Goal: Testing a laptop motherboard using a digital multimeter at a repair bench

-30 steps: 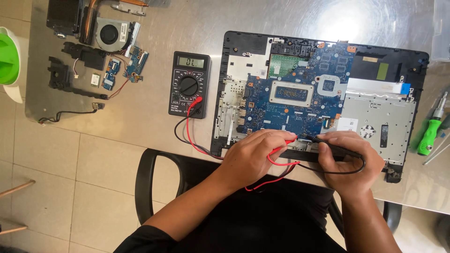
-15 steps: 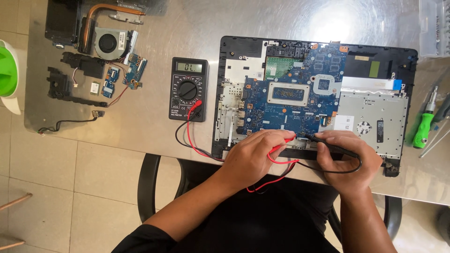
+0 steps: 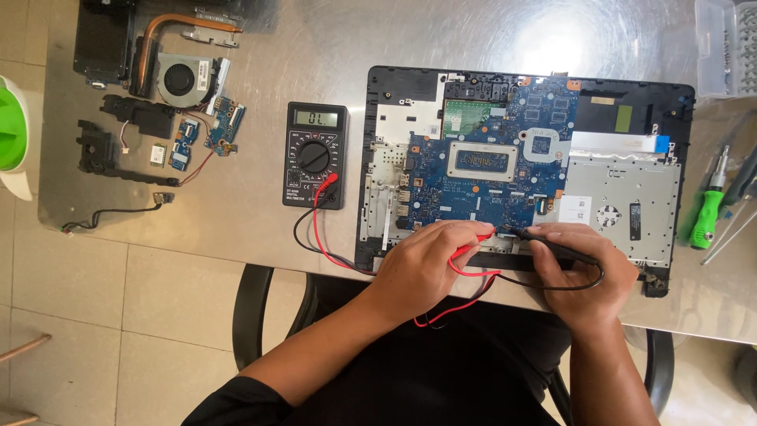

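An opened laptop base lies on the steel table, its blue circuit board exposed. My left hand grips a red test probe whose tip touches the board's near edge. My right hand grips a black test probe, its tip close beside the red one. Red and black leads run left to a black multimeter standing beside the laptop.
Removed parts lie at the far left: a fan with copper heat pipe, small blue boards, black speakers. A green-handled screwdriver and a clear parts box sit at the right. A chair frame is below.
The view has shifted slightly; both hands keep the probes at the board's near edge with almost no movement.
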